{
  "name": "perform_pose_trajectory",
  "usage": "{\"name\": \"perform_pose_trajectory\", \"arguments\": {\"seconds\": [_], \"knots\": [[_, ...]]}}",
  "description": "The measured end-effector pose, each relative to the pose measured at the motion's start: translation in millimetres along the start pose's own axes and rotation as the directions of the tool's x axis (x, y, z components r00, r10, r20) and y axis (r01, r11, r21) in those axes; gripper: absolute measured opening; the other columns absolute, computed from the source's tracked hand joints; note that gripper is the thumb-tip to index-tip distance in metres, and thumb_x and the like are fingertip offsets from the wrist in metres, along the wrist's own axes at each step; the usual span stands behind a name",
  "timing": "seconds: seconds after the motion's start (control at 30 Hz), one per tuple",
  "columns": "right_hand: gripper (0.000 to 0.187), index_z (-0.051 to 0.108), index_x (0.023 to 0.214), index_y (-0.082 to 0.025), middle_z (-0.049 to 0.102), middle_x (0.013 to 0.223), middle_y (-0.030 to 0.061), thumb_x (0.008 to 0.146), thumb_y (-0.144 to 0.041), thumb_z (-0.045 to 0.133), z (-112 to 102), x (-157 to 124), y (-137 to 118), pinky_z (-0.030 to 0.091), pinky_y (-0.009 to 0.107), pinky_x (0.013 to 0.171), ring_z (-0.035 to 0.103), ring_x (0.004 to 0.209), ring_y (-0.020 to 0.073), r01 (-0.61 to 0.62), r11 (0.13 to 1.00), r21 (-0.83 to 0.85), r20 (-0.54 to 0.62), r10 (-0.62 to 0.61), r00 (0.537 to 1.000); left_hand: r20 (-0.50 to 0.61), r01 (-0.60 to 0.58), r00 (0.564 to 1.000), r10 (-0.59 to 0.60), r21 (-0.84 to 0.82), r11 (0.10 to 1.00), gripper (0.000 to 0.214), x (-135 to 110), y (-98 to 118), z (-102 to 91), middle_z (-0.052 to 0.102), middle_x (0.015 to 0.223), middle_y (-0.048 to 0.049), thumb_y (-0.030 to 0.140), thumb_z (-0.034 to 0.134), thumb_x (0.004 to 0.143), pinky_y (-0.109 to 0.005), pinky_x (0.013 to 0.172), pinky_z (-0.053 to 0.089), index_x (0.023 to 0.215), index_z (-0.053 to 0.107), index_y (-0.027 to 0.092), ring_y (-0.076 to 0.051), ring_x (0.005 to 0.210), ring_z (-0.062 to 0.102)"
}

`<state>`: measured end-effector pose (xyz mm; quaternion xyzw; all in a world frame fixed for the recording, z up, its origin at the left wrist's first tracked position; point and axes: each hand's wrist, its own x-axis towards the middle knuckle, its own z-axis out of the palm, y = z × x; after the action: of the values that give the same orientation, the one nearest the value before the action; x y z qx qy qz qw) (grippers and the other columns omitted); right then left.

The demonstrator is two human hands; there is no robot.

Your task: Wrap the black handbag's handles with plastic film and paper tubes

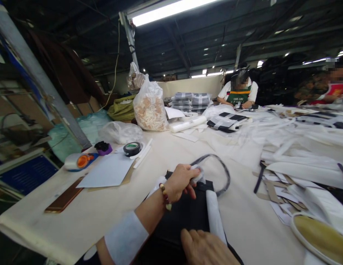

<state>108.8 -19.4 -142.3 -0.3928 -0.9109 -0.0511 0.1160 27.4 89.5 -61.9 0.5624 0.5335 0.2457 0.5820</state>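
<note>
Our left hand [182, 180] grasps a wad of crumpled white wrapping [200, 177] between thumb and forefinger at the top edge of the black bag [185, 217]; the remaining fingers bend down over the bag. Our right hand [207, 246] rests on the lower part of the bag with its fingers curled; we cannot tell whether it grips the material. The bag lies on the pale-covered worktop [102, 217], directly in front of us. Its dark handle [228, 175] loops out beyond the top edge, to the right of the left hand. A white padded strip [215, 215] runs along the bag's right side.

To the left of the bag, we note a brown phone [65, 197], a pale sheet [107, 171] overlapping its upper end, and a black tape roll [132, 149] beyond the sheet. A clear tape roll [72, 162] with an orange core stands near the worktop's left edge. At the right, we find a round yellowish tray [320, 235] beside loose card pieces [282, 195]. Farther back stands a clear sack [150, 106] of scraps. Across the worktop, a co-worker [240, 95] wears a green apron.
</note>
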Motion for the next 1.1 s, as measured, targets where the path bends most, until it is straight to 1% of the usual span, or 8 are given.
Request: {"name": "perform_pose_trajectory", "arguments": {"seconds": [0.13,0.23,0.3,0.4,0.47,0.57,0.8,1.1], "knots": [[0.022,0.063,0.083,-0.016,0.071,0.075,0.0072,0.066,-0.023,0.075,-36,17,20,0.037,0.028,0.047,0.068,0.068,0.0257,-0.271,0.919,0.286,0.377,0.152,0.914,-0.024,0.037,0.999,-0.037,0.000,0.999,0.017,-3,6,6.5,0.048,0.049,0.0047,0.026,0.047,0.085,-0.017,0.029,0.017,0.074,0.050,0.013,-0.009,0.027,0.048],[0.023,0.063,0.089,-0.017,0.070,0.090,0.0090,0.070,-0.024,0.072,-47,22,25,0.042,0.026,0.057,0.066,0.081,0.0246,-0.451,0.805,0.386,0.488,0.237,0.840,-0.031,0.021,0.999,-0.022,-0.032,0.999,0.019,-5,-3,12.1,0.048,0.051,0.0049,0.028,0.047,0.085,-0.017,0.029,0.017,0.073,0.050,0.013,-0.008,0.026,0.047],[0.023,0.063,0.090,-0.015,0.070,0.091,0.0095,0.070,-0.023,0.071,-47,19,22,0.044,0.027,0.059,0.066,0.080,0.0250,-0.473,0.799,0.372,0.500,0.258,0.827,-0.034,-0.013,0.999,0.011,-0.064,0.998,0.020,-5,-14,14.0,0.049,0.054,0.0048,0.029,0.044,0.086,-0.017,0.029,0.017,0.074,0.049,0.014,-0.007,0.028,0.048],[0.010,0.062,0.086,-0.014,0.070,0.084,0.0079,0.076,-0.015,0.063,-45,3,20,0.048,0.029,0.063,0.066,0.076,0.0236,-0.349,0.867,0.355,0.340,0.228,0.912,-0.054,-0.086,0.995,0.080,-0.109,0.990,0.021,-2,-30,13.2,0.050,0.058,0.0050,0.031,0.040,0.087,-0.015,0.030,0.017,0.077,0.049,0.015,-0.006,0.030,0.050],[0.015,0.060,0.093,-0.017,0.068,0.090,0.0058,0.083,-0.010,0.052,-44,-13,30,0.049,0.027,0.071,0.064,0.082,0.0189,-0.210,0.891,0.402,0.082,0.194,0.978,-0.061,-0.127,0.991,0.120,-0.130,0.983,0.022,0,-37,11.9,0.050,0.060,0.0049,0.034,0.042,0.086,-0.015,0.030,0.018,0.077,0.049,0.015,-0.006,0.030,0.050],[0.036,0.052,0.112,-0.022,0.063,0.102,0.0064,0.085,-0.003,0.038,-39,-37,61,0.049,0.025,0.078,0.060,0.093,0.0154,-0.132,0.931,0.341,-0.248,0.225,0.942,-0.045,-0.160,0.987,0.155,-0.162,0.974,0.023,5,-41,10.9,0.051,0.060,0.0043,0.036,0.046,0.084,-0.014,0.030,0.020,0.076,0.049,0.015,-0.007,0.030,0.050],[0.058,0.054,0.120,-0.025,0.054,0.119,0.0106,0.073,0.005,0.037,2,-43,102,0.049,0.039,0.089,0.049,0.112,0.0226,-0.116,0.970,0.213,-0.062,0.132,0.989,-0.033,-0.205,0.979,0.203,-0.208,0.956,0.028,11,-47,10.3,0.052,0.061,0.0039,0.042,0.046,0.083,-0.013,0.029,0.020,0.077,0.050,0.015,-0.007,0.029,0.050],[0.048,0.060,0.112,-0.027,0.056,0.116,0.0086,0.079,-0.001,0.037,12,-36,121,0.048,0.042,0.091,0.046,0.112,0.0230,-0.162,0.946,0.282,-0.134,0.206,0.969,0.010,-0.237,0.970,0.244,-0.194,0.952,0.031,12,-53,11.0,0.051,0.063,0.0042,0.045,0.048,0.081,-0.012,0.028,0.019,0.074,0.050,0.015,-0.006,0.028,0.049]]}}
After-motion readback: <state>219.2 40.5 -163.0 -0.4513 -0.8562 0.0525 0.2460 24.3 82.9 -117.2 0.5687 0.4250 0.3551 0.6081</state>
